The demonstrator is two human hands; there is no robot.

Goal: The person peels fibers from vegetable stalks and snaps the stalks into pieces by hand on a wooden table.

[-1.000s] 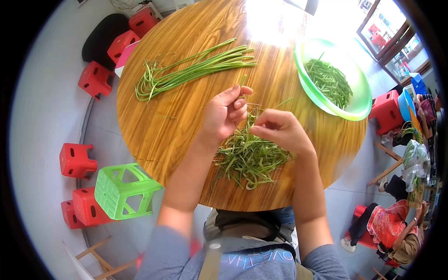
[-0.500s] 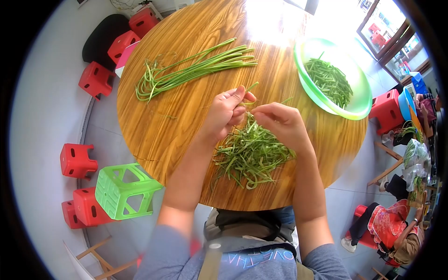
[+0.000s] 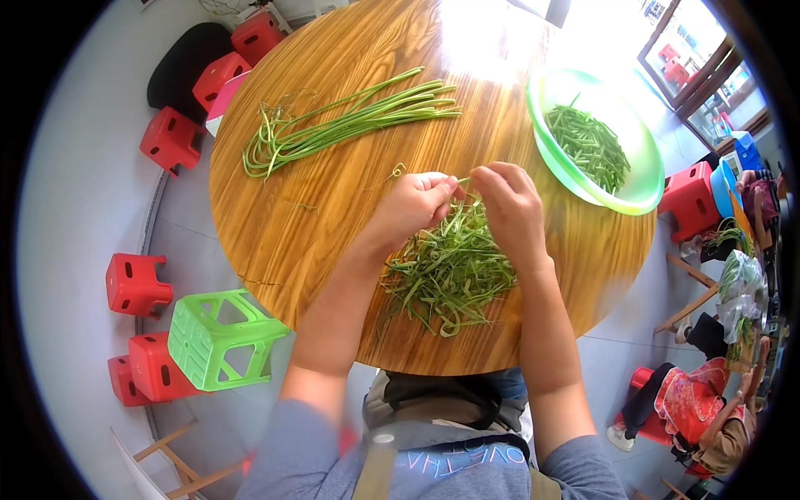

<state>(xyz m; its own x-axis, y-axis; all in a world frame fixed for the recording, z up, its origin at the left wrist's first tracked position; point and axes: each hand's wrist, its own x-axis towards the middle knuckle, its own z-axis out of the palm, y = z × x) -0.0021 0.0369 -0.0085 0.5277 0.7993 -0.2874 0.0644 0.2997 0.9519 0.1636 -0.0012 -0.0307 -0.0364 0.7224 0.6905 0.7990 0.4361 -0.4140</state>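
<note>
Over the round wooden table, my left hand is closed in a pinch on a thin green stem. The fingers of my right hand pinch the same stem's other end; only a short bit shows between the hands. Just below them lies a loose heap of green peelings and leafy strips. A thin curled tendril shows beside my left hand. Farther back on the left rests a bundle of long green stems with looped ends.
At the table's right edge stands a green plastic basin holding short cut stem pieces. Red stools and a green stool are on the floor at left. A person in a red apron sits at lower right.
My right hand has risen slightly, and its fingertips now meet the stem held by my left hand. My left hand has turned and shifted a little to the right.
</note>
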